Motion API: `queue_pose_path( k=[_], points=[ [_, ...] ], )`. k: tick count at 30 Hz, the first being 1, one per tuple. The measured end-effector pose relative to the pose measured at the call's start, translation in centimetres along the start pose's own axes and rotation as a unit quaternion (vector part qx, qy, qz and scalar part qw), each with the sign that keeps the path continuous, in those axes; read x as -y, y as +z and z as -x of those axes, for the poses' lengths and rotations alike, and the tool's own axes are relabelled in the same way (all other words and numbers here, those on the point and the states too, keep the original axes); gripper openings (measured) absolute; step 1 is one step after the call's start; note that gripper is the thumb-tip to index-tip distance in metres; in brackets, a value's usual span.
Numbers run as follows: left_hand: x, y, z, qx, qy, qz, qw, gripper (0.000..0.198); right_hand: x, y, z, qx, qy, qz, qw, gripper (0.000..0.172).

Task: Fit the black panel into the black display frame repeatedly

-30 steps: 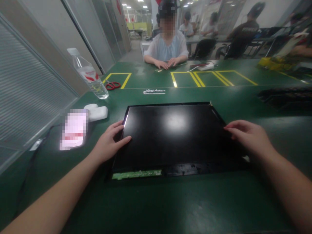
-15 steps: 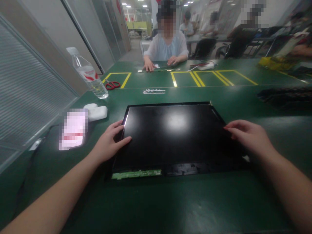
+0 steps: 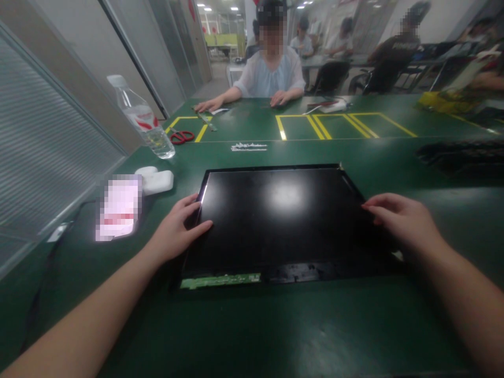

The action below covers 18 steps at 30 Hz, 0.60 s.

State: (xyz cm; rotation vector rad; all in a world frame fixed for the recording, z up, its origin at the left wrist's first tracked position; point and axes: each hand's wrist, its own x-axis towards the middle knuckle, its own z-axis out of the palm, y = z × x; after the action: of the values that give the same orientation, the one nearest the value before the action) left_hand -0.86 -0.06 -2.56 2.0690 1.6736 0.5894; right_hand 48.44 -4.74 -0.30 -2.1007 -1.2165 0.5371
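Note:
A black LCD screen panel (image 3: 275, 226) lies on the green table in front of me, a ceiling light reflected in its surface. Along its near edge, on the left, runs a narrow green circuit board (image 3: 220, 281). My left hand (image 3: 181, 226) grips the panel's left edge, thumb on the face and fingers at the side. At the right edge, my right hand (image 3: 397, 215) pinches the border between thumb and forefinger; its other fingers are curled and partly hidden.
On the left stand a water bottle (image 3: 144, 123), red-handled scissors (image 3: 181, 137), a white case (image 3: 157, 181) and a lit phone (image 3: 118, 210). White strips (image 3: 249, 147) lie beyond the panel. Across the table (image 3: 252, 331) sits a co-worker (image 3: 271, 73). Dark items (image 3: 460, 157) lie at right.
The co-worker's hand on my left side has slid further left, and the thin strip by it has moved left and turned. My hands and the panel have not visibly moved.

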Motion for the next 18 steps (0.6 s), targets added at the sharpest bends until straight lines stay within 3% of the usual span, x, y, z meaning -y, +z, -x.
queue_pose_path(
  k=[10, 18],
  points=[
    [0.51, 0.3, -0.13, -0.012, 0.004, -0.029, 1.0, 0.077, -0.82, 0.12, -0.39, -0.004, -0.021, -0.023, 0.999, 0.033],
    [0.36, 0.2, -0.11, -0.011, 0.001, -0.03, 0.999, 0.077, -0.04, -0.07, 0.05, 0.009, -0.015, -0.015, 1.0, 0.028]
  ],
)
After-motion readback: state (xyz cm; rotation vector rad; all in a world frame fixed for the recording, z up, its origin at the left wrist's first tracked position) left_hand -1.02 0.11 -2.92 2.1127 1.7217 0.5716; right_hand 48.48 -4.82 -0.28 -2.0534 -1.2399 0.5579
